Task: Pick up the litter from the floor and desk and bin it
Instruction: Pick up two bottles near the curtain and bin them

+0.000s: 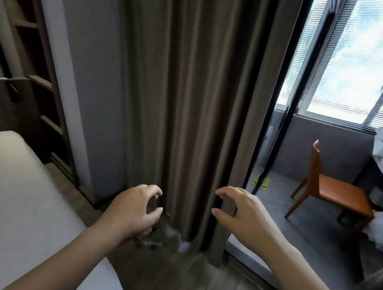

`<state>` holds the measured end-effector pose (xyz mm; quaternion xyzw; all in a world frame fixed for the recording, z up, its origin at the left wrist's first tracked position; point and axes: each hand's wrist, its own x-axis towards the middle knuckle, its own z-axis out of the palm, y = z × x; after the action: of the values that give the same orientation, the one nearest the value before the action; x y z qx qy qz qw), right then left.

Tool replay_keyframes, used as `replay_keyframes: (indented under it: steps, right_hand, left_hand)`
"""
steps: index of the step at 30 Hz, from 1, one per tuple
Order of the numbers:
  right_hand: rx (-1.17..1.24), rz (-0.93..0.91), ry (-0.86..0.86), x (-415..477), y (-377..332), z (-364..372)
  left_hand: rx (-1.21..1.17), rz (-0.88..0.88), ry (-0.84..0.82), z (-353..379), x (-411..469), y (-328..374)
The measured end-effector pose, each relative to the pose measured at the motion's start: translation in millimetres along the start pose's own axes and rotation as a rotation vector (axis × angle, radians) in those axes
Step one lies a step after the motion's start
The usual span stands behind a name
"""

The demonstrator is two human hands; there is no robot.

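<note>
The left hand [131,210] and right hand [242,216] hover before the brown curtain [188,100] with fingers [153,190] loosely curled, apart and holding nothing. Litter lies on the floor [157,276] at the curtain's foot: a blurred bottle [149,244] under the left hand, with a white scrap [184,245] near it.

Clear plastic litter [150,244], bottle-like and blurred, lies flat on the wood floor [157,276] near its far edge. Just right of it is a crumpled white tissue [184,246], touching the curtain [188,100] foot. A smaller white scrap [170,231] lies between them.
</note>
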<state>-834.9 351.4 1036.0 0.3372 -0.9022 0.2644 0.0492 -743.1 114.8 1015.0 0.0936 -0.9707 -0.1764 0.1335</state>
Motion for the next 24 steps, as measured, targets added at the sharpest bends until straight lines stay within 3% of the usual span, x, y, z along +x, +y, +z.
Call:
replay_keyframes:
  steps: [13,24]
  right_hand:
    - [0.052,-0.146,-0.199,215.8,111.2,45.6]
    - [0.104,-0.169,-0.366,390.6,139.1,155.1]
  left_hand:
    - [-0.006,-0.280,0.022,65.5,165.5,-30.5]
    - [-0.021,-0.421,-0.019,104.6,289.0,-149.1]
